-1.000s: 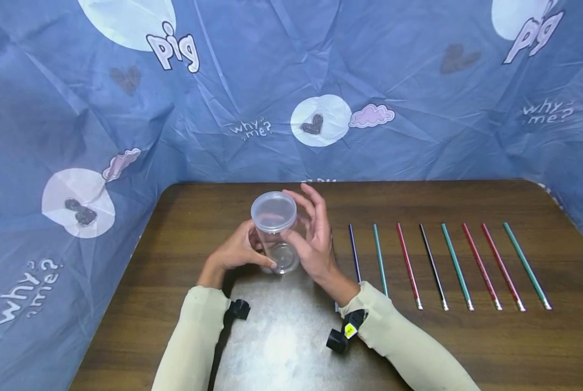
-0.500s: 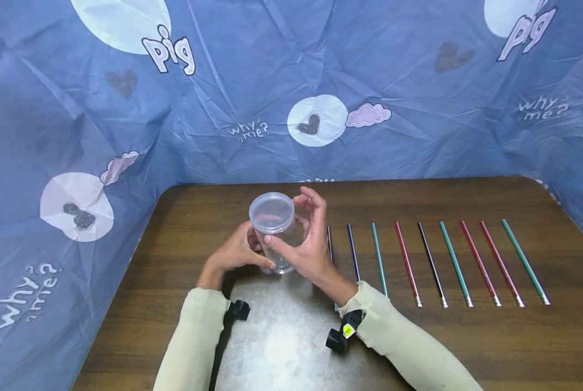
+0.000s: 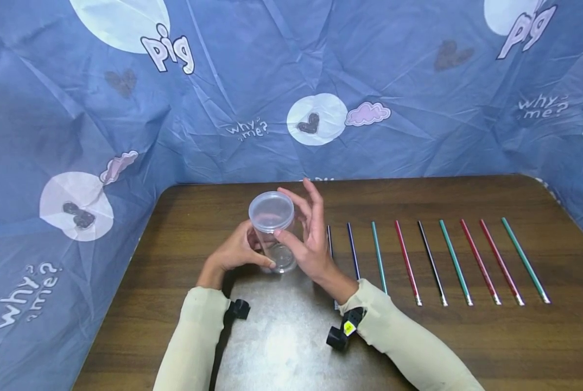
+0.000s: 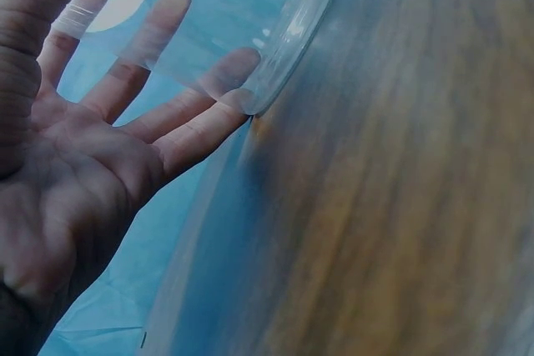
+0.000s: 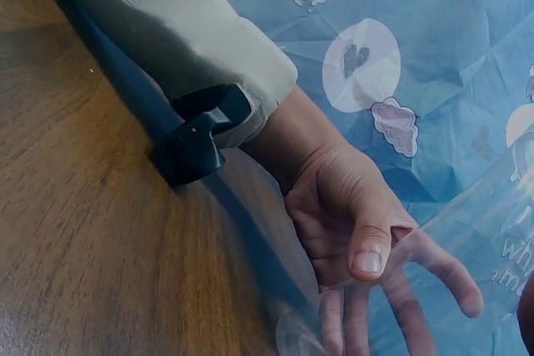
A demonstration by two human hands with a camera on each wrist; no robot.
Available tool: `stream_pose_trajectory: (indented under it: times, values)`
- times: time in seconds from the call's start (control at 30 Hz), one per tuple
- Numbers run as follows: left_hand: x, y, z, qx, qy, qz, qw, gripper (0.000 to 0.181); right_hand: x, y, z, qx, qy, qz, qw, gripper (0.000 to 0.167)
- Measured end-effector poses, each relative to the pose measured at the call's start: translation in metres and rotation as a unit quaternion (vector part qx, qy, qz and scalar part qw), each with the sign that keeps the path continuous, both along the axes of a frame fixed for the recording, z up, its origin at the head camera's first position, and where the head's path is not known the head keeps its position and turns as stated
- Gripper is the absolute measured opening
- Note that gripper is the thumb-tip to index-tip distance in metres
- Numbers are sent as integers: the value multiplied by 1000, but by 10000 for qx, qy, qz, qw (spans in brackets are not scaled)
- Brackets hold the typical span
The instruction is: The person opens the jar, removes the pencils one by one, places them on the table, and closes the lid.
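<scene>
A clear plastic jar point(image 3: 284, 258) with a translucent lid point(image 3: 271, 210) stands upright on the table in the head view; nothing shows inside it. My left hand point(image 3: 236, 250) grips its lower part, thumb in front near the base. In the left wrist view, the left fingers point(image 4: 179, 127) show through the clear wall of the jar point(image 4: 292, 47). My right hand point(image 3: 312, 247) holds the lid's right side, its thumb at the front rim and one fingertip at the back. The right wrist view shows my left hand point(image 5: 346, 214) across the jar.
To the right of the hands, several pencils in black, blue, green and red point(image 3: 407, 263) lie side by side on the brown wooden table point(image 3: 467, 347). The nearest dark pencil is partly hidden by the right wrist. A blue printed cloth point(image 3: 223, 81) hangs behind.
The right hand's thumb and fingers have shifted around the lid, farther round half a second ago and now back with the fingers raised. The left hand and the jar stay in place.
</scene>
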State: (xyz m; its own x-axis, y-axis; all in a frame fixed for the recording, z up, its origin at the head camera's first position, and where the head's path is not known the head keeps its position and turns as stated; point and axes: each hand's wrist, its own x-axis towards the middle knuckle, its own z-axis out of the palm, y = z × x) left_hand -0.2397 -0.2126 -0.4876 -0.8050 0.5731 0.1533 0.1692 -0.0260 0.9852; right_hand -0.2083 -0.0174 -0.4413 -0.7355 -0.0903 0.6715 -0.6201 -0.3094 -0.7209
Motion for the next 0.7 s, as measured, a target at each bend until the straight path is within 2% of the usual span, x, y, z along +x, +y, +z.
stream_pose_trajectory:
  times: [0.2,0.33,0.53,0.6,0.7]
  values:
    - [1,0,1,-39,27,14,10000,89,1,-1,1,21,26,-236,9997,91]
    - [0,0,1,-86,88,26,9999,86,2,-2,3,294,149,-780,9964,86]
    - [-1,0,1,-129,147,73,9998,80,6,-3,5,719,111,-1731,9822,83]
    - [0,0,1,-109,100,73,9999,80,8,-4,5,739,27,-1879,9794,84]
    - [1,0,0,-72,39,45,10000,83,9,-3,3,689,-99,-1899,9793,88]
